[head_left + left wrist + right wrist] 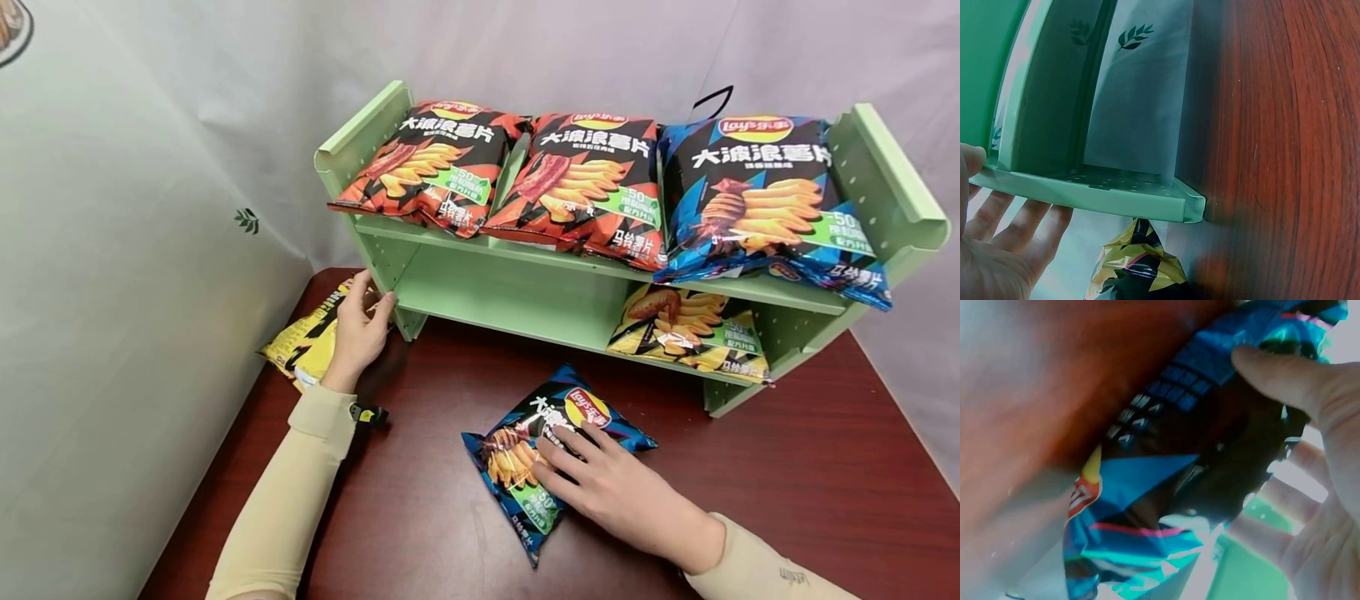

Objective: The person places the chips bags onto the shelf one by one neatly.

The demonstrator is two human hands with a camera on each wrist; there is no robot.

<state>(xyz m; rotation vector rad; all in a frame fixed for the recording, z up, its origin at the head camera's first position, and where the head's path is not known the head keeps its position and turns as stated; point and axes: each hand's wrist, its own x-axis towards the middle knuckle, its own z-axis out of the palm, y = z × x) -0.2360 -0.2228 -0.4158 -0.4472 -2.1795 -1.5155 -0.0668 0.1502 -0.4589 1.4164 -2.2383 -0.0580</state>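
My right hand (622,496) holds a blue and black chip bag (512,458) over the table in front of the shelf. In the right wrist view the thumb (1272,372) lies along one face of the bag, with the fingers on the opposite side. At the left end of the green shelf (510,304), my left hand (358,337) grips the side panel's edge. Its thumb is at the front and its fingers are on the outer side, as the left wrist view shows. Beside that hand lies a yellow chip bag (311,346), partly hidden by it.
Two red chip bags (577,179) and another blue chip bag (761,187) lie on the upper tier. A yellow chip bag (678,321) sits at the right of the lower tier. Pale curtains (187,167) border the dark red table (420,517).
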